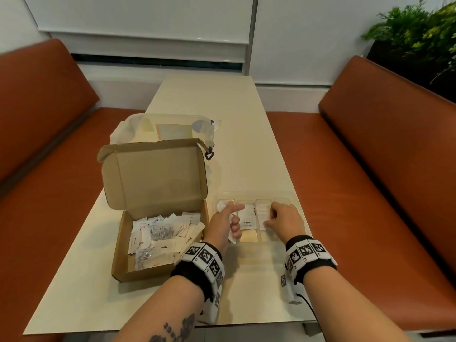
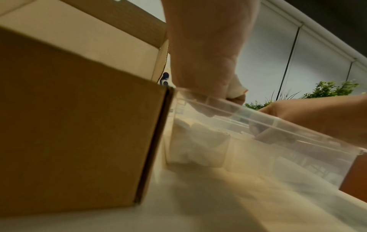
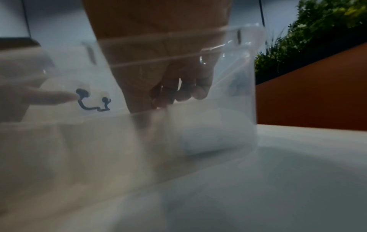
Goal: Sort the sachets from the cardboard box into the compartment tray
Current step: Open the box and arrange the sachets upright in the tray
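Observation:
The open cardboard box [image 1: 123, 267] holds several white sachets [image 1: 158, 233] at the left. Right of it stands the clear compartment tray [image 1: 254, 193], with a Pepper sachet [image 1: 246, 223] in its second compartment. My left hand [image 1: 232, 218] hovers over the tray's left end, index finger stretched out, the other fingers curled round white sachets [image 2: 237, 89]. My right hand [image 1: 274, 218] is over the third compartment, fingers curled, thumb pinching a white sachet [image 1: 262, 223]. In the right wrist view the curled fingers [image 3: 174, 94] show blurred through the tray wall [image 3: 238, 78].
A clear lidded plastic container [image 1: 172, 127] stands behind the box's raised lid. The cream table [image 1: 209, 95] runs away from me between two orange benches [image 1: 370, 169]. A green plant [image 1: 419, 33] stands at the far right.

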A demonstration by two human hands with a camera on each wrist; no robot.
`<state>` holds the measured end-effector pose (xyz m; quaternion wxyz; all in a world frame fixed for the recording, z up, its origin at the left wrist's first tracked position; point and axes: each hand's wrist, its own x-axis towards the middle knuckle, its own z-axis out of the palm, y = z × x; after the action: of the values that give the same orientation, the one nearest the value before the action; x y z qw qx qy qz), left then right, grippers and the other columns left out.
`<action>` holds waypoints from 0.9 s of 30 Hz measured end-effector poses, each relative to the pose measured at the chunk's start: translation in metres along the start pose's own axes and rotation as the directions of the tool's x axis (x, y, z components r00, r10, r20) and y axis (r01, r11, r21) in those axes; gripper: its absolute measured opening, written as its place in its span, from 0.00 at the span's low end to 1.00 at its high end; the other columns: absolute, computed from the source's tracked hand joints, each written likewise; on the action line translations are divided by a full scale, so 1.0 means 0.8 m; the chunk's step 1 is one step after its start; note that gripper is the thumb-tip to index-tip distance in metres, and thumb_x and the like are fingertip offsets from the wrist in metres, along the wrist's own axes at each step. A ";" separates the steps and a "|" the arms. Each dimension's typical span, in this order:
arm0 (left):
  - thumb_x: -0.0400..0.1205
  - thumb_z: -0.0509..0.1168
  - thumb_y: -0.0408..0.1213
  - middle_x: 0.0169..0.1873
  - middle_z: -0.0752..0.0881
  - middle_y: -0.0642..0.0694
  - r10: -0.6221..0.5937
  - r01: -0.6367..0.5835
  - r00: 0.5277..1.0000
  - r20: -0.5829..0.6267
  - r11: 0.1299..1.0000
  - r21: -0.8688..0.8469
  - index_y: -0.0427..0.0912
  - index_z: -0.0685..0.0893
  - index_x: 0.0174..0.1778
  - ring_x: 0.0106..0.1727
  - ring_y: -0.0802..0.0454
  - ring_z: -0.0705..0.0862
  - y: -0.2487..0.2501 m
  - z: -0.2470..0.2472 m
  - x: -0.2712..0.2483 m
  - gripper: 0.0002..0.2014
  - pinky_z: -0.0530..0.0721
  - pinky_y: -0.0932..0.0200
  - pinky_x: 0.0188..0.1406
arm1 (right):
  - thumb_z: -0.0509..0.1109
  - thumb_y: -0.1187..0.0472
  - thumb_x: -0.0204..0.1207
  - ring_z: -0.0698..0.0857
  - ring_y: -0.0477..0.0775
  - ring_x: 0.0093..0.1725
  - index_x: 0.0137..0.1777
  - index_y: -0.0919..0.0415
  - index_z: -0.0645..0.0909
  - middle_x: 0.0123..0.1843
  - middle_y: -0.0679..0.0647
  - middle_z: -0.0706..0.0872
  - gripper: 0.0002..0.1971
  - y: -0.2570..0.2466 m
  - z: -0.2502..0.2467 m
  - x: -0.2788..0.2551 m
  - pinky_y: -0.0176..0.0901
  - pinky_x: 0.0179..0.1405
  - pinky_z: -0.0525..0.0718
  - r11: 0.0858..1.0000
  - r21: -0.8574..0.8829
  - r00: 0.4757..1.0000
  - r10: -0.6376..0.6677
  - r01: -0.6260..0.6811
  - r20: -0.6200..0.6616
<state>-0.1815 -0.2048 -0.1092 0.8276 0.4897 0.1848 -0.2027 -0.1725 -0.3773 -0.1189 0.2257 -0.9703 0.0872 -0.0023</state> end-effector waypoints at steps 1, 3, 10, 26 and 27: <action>0.87 0.56 0.49 0.19 0.67 0.52 -0.009 0.009 1.000 0.019 1.000 0.021 0.36 0.83 0.59 0.18 0.58 0.64 0.001 0.000 -0.001 0.20 0.63 0.66 0.14 | 0.77 0.58 0.67 0.77 0.53 0.39 0.34 0.54 0.73 0.34 0.50 0.80 0.13 -0.002 -0.002 -0.002 0.41 0.32 0.73 0.999 0.045 1.000 -0.006 0.007 -0.024; 0.85 0.54 0.56 0.20 0.68 0.51 -0.029 0.025 0.998 0.064 0.998 0.055 0.37 0.84 0.58 0.18 0.58 0.62 0.004 0.001 -0.002 0.25 0.62 0.67 0.14 | 0.76 0.54 0.70 0.77 0.48 0.38 0.36 0.54 0.78 0.32 0.47 0.79 0.09 -0.013 -0.006 -0.007 0.40 0.33 0.70 0.985 0.164 0.996 -0.048 0.061 -0.081; 0.76 0.54 0.72 0.21 0.64 0.51 -0.154 0.124 0.972 0.179 0.977 0.171 0.49 0.80 0.55 0.20 0.57 0.60 0.017 0.014 -0.016 0.30 0.57 0.69 0.16 | 0.72 0.59 0.75 0.76 0.39 0.35 0.56 0.46 0.85 0.49 0.43 0.85 0.11 -0.066 -0.042 -0.016 0.30 0.45 0.77 0.804 0.571 0.944 -0.296 0.165 0.145; 0.88 0.53 0.49 0.35 0.91 0.35 -0.070 0.067 0.995 0.077 0.997 0.041 0.36 0.83 0.48 0.33 0.39 0.90 0.019 0.017 -0.008 0.21 0.90 0.50 0.30 | 0.77 0.63 0.71 0.85 0.39 0.34 0.35 0.54 0.86 0.35 0.48 0.89 0.06 -0.044 -0.046 -0.006 0.23 0.33 0.77 0.716 0.694 0.990 -0.135 0.069 0.041; 0.88 0.53 0.48 0.36 0.91 0.35 -0.060 0.057 0.996 0.072 0.997 0.044 0.36 0.84 0.49 0.36 0.38 0.90 0.020 0.017 -0.008 0.20 0.90 0.48 0.35 | 0.78 0.63 0.70 0.85 0.38 0.35 0.35 0.54 0.86 0.35 0.47 0.90 0.06 -0.043 -0.049 -0.004 0.22 0.33 0.77 0.714 0.697 0.991 -0.131 0.067 0.040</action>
<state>-0.1770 -0.2091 -0.0880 0.8171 0.4937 0.1640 -0.2485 -0.1714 -0.3639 -0.0686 0.5755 -0.8176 0.0181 -0.0048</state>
